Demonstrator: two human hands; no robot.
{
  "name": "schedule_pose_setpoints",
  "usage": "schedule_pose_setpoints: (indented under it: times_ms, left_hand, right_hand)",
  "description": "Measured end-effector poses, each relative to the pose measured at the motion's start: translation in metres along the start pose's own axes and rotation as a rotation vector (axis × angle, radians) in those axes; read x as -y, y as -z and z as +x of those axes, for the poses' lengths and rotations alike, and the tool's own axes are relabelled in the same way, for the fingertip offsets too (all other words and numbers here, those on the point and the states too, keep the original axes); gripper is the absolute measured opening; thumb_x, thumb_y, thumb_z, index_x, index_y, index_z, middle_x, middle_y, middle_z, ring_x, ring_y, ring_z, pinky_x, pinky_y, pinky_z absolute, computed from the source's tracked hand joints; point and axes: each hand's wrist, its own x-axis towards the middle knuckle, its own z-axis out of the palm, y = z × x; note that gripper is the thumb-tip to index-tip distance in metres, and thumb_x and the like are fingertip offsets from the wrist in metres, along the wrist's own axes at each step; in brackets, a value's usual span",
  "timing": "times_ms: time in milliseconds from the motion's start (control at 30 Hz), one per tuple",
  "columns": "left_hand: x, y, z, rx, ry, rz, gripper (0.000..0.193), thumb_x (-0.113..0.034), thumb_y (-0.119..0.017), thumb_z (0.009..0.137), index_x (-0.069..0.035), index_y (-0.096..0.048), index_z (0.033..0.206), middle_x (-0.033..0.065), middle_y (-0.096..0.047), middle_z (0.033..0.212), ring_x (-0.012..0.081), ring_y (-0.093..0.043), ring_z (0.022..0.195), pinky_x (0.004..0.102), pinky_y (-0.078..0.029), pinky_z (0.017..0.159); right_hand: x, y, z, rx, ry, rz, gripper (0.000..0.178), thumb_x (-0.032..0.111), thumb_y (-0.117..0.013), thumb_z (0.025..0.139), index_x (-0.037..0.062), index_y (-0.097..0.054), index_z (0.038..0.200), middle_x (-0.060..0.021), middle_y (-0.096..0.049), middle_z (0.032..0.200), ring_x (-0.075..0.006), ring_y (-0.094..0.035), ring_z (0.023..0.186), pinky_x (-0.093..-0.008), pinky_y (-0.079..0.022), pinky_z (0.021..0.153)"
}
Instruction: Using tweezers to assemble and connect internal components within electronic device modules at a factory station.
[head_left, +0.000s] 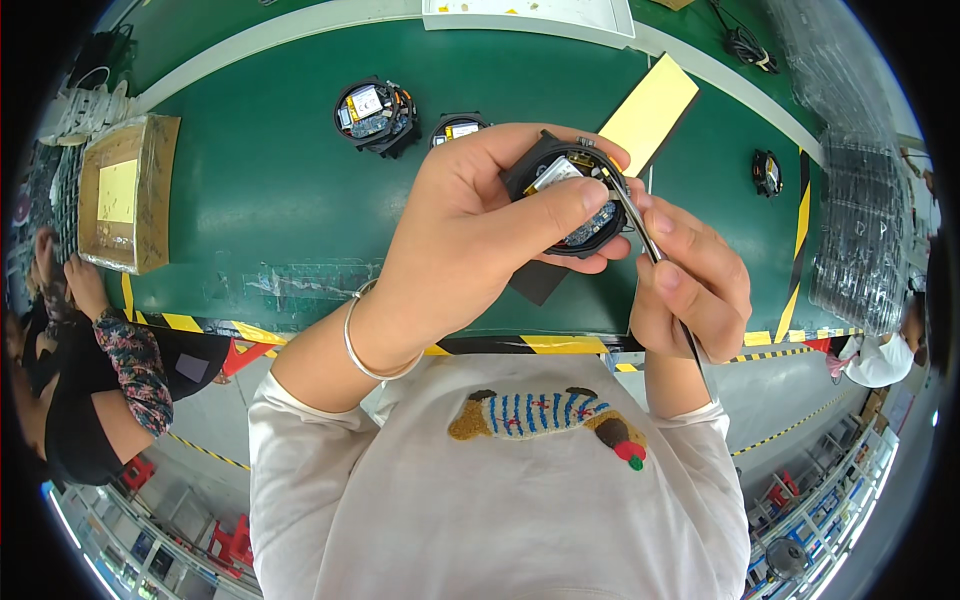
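Observation:
My left hand (478, 210) is closed around an opened round black watch case (600, 228), thumb lying across its inside. A silvery battery and a blue circuit board show in it. Tweezers (640, 222) are pinched between the thumb and fingers of my right hand (697, 282), their tips at the case's upper right rim. What the tips touch is too small to tell. Beyond my left hand lie more opened round cases: a stack (376, 116) to the left and a partly hidden one (457, 128) beside my knuckles.
A yellow pad (650, 112) lies beyond my hands. Far right rests a small round black part (767, 173), near stacked clear plastic trays (862, 210). An open cardboard box (158, 190) stands at the left edge, a white tray (530, 18) at the back. People work on both sides.

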Motion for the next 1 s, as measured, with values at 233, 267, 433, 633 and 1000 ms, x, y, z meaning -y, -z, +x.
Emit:
schedule_pose_setpoints:
  times_ms: [233, 267, 433, 633, 1000]
  left_hand:
    - [0.0021, -0.0009, 0.0039, -0.058, -0.045, 0.060, 0.023, -0.007, -0.055, 0.088, 0.005, -0.058, 0.108, 0.0158, -0.066, 0.097, 0.0168, -0.067, 0.076, 0.0282, -0.058, 0.065]
    - [0.0028, -0.0001, 0.0044, -0.059, -0.045, 0.061, 0.023, -0.007, -0.055, 0.088, 0.005, -0.058, 0.108, 0.0158, -0.066, 0.097, 0.0168, -0.067, 0.076, 0.0282, -0.058, 0.065]
    - [0.0046, 0.0022, 0.0056, -0.112, -0.083, 0.082, 0.021, -0.007, -0.056, 0.087, 0.003, -0.060, 0.105, 0.0163, -0.067, 0.094, 0.0178, -0.067, 0.075, 0.0287, -0.058, 0.065]
    - [0.0038, 0.0036, 0.0070, -0.151, -0.072, 0.082, 0.020, -0.007, -0.056, 0.086, 0.003, -0.061, 0.103, 0.0174, -0.067, 0.093, 0.0168, -0.066, 0.068, 0.0280, -0.057, 0.062]
    - [0.0021, 0.0047, 0.0073, -0.176, -0.079, 0.111, 0.022, -0.008, -0.053, 0.087, 0.003, -0.059, 0.105, 0.0175, -0.066, 0.092, 0.0178, -0.066, 0.068, 0.0288, -0.057, 0.063]
  right_hand:
    - [0.0003, -0.0052, 0.0022, -0.010, -0.028, 0.009, 0.018, -0.013, -0.063, 0.074, -0.0044, -0.049, 0.082, -0.0231, -0.059, 0.101, -0.0394, -0.065, 0.089, -0.0395, -0.059, 0.072]
    - [0.0006, -0.0057, 0.0018, 0.003, -0.018, -0.014, 0.018, -0.013, -0.063, 0.074, -0.0046, -0.049, 0.081, -0.0238, -0.058, 0.101, -0.0396, -0.065, 0.089, -0.0396, -0.059, 0.072]
    - [0.0017, -0.0055, -0.0032, 0.039, -0.026, 0.005, 0.020, -0.013, -0.064, 0.072, -0.0048, -0.048, 0.081, -0.0252, -0.057, 0.101, -0.0399, -0.065, 0.089, -0.0405, -0.058, 0.074]
    - [0.0037, -0.0018, -0.0034, 0.051, -0.053, -0.027, 0.024, -0.015, -0.064, 0.070, -0.0032, -0.050, 0.084, -0.0241, -0.056, 0.103, -0.0390, -0.065, 0.089, -0.0400, -0.058, 0.075]
    - [0.0029, -0.0053, -0.0021, 0.001, -0.090, -0.070, 0.024, -0.014, -0.064, 0.072, 0.0009, -0.053, 0.086, -0.0201, -0.059, 0.100, -0.0342, -0.066, 0.088, -0.0353, -0.058, 0.071]
